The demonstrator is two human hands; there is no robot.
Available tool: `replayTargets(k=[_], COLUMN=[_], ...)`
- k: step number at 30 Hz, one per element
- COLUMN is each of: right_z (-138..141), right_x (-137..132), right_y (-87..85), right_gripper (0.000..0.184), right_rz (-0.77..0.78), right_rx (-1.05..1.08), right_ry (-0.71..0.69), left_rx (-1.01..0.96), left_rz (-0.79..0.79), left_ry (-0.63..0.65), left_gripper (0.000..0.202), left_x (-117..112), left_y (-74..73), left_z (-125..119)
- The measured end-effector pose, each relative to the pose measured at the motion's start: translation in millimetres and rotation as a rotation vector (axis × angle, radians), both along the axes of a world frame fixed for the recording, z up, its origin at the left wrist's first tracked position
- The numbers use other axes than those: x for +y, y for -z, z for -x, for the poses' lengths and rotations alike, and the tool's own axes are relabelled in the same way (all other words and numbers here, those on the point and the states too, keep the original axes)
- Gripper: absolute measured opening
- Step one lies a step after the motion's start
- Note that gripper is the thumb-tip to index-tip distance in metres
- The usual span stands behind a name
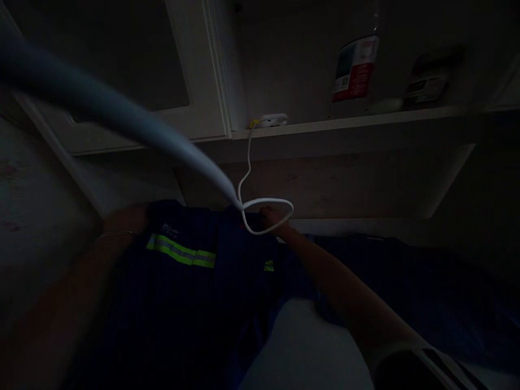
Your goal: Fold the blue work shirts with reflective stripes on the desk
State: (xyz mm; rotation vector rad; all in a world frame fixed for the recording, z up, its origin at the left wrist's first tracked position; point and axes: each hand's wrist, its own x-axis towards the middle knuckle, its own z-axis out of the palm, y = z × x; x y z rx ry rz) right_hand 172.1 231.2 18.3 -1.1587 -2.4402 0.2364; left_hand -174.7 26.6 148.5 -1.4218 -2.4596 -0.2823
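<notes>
A dark blue work jacket [174, 292] with yellow-green and grey reflective strips spreads in front of me in dim light. Small pale lettering shows above the longer strip. My left hand [127, 218] is closed at its upper left edge, with the fingers mostly out of sight at the cloth. Near the collar, my right hand [273, 216] grips the jacket's upper edge, partly behind a loop of white cable [268, 200]. The cable runs thick and close to my view from the upper left, loops, then rises to the shelf.
Above, a pale shelf [309, 128] bears a white socket block [273, 119] with a yellow plug, a bottle with a red label [357, 73] and a dark package [428, 81]. A cabinet door [207, 122] is at upper left. More dark blue cloth [390, 281] lies at right.
</notes>
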Motion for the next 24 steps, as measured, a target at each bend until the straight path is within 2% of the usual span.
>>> replayTargets(k=[3,5,7,9,10,12,14,15,16,17,18,20,22,24], right_z=[4,8,7,-1,-10,-35,-63,-76,-86,-93,-96,-93,-81,-65], right_x=[11,8,-6,-32,-50,-91,-135,-156,-176,-195,-212,-240,-261,-274], right_y=[27.2,42.5,55.0,64.5,68.2,74.1,78.9,81.2,83.4,85.6,87.7,91.5,94.6,97.8], right_gripper=[0.031,0.034,0.035,0.030,0.026,0.019,0.018,0.018,0.018,0.020,0.023,0.036,0.045,0.049], right_rz=[0.023,0.031,0.047,0.108,0.182,0.456,0.812,0.925,0.967,0.951,0.894,0.751,0.606,0.443], right_rx=[-0.038,-0.060,-0.047,0.071,0.152,0.246,0.135,0.059,0.002,-0.025,-0.017,0.048,0.102,0.115], right_ry=[0.062,0.060,-0.040,-0.214,-0.294,-0.419,-0.561,-0.641,-0.704,-0.746,-0.770,-0.816,-0.866,-0.842], left_rx=[0.078,0.119,0.148,0.167,0.137,-0.041,-0.416,-0.557,-0.648,-0.696,-0.699,-0.653,-0.600,-0.569], left_rz=[0.090,0.130,0.163,0.192,0.207,0.237,0.291,0.334,0.378,0.424,0.417,0.365,0.296,0.257], left_ry=[0.078,0.137,0.189,0.245,0.285,0.381,0.501,0.526,0.516,0.486,0.431,0.340,0.303,0.281], left_gripper=[0.040,0.039,0.037,0.039,0.041,0.043,0.047,0.053,0.064,0.073,0.073,0.057,0.046,0.049], left_x=[35,56,72,72,62,22,-40,-75,-108,-137,-160,-184,-184,-169], left_y=[51.0,81.4,104.8,123.8,133.1,153.4,176.6,188.4,199.5,209.0,215.9,218.4,204.0,176.9], left_z=[0,-4,-15,-36,-51,-87,-124,-139,-151,-160,-163,-159,-142,-119])
